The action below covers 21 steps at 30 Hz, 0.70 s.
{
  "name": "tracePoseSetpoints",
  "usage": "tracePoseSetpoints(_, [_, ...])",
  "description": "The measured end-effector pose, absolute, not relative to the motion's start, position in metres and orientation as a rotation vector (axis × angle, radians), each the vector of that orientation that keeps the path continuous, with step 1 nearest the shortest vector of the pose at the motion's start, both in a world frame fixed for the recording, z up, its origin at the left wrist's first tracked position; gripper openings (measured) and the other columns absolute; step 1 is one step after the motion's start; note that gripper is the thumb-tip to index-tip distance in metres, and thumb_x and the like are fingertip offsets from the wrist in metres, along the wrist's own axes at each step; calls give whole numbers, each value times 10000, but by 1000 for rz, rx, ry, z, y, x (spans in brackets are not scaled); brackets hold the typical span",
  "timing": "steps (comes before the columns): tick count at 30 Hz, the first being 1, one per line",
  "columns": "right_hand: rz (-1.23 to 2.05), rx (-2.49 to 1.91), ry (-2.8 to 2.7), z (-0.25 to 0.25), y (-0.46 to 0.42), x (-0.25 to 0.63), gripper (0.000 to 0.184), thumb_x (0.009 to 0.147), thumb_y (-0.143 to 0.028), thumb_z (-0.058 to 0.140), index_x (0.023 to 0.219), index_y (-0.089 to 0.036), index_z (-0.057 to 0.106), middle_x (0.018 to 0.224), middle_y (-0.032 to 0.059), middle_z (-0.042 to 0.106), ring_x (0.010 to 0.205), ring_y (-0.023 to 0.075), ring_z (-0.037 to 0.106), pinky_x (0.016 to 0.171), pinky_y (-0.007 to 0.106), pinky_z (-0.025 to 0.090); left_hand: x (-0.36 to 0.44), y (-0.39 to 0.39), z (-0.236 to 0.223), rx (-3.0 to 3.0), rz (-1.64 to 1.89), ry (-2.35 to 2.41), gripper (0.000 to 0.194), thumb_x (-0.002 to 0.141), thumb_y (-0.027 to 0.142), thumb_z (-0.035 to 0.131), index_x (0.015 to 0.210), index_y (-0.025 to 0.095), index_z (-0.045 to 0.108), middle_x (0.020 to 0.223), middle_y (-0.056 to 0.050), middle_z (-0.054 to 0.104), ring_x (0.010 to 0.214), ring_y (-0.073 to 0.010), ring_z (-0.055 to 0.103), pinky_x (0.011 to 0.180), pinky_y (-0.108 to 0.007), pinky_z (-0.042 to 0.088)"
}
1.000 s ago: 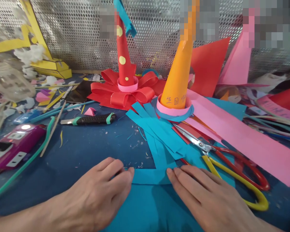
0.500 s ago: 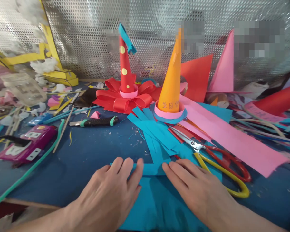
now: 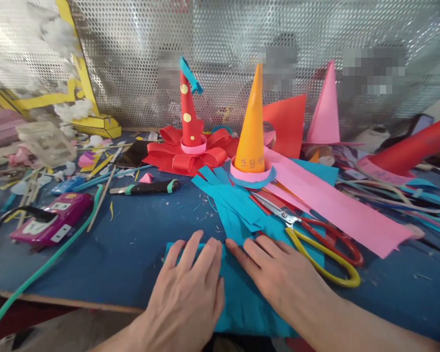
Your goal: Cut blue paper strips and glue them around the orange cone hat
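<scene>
Left hand [image 3: 188, 288] and right hand [image 3: 286, 274], grip open, touch blue sheet [image 3: 242, 308]; clear jar [image 3: 47, 144], contents unclear.

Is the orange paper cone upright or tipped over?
Upright: the orange paper cone points upward, its wide end down inside the pink band above the blue ring.

Free tabletop [image 3: 132, 264] left of left hand [image 3: 189, 288], scissors [image 3: 290, 220] beside right hand [image 3: 284, 274]
</scene>
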State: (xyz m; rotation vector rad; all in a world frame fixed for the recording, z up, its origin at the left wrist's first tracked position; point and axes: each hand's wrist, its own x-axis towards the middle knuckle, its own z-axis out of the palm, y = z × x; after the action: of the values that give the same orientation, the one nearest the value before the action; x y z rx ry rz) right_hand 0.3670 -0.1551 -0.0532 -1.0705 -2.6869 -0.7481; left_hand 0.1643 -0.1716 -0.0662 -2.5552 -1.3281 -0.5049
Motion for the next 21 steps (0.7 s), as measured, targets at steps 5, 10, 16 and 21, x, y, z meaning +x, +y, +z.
tracePoseSetpoints(5, [-782,-974,-2649,-59,-162,384,426,899,9,261,1165,-48,590,975,95,621,920,216,571,779,328,507,156,-173,-72,-2577,-599,-1276,394,935,293,422,1246,120,590,1207,-103,668,1113,-277,607,874,-426,509])
tracePoseSetpoints(10, [-796,-1046,-2589,-72,-167,400,442,898,8,252,1175,-62,588,1029,100,635,990,234,568,791,339,542,139,-179,-73,-2513,-612,-1235,399,941,317,440,1217,69,585,1198,-151,661,1148,-281,603,874,-379,550])
tracePoseSetpoints(16, [-921,-992,-2657,-64,-167,401,459,787,50,318,1100,-53,638,1027,123,663,908,247,616,734,364,601,125,-184,-77,-2418,-600,-1202,393,956,337,425,1222,82,562,1154,-144,659,1158,-285,594,880,-375,552])
tracePoseSetpoints(21, [-932,-1029,-2589,-65,-166,405,457,730,71,353,1058,-34,653,945,123,685,863,249,644,674,341,617,116,-188,-82,-2346,-556,-1251,472,935,410,465,1241,56,530,1177,-182,618,1148,-310,584,864,-390,543])
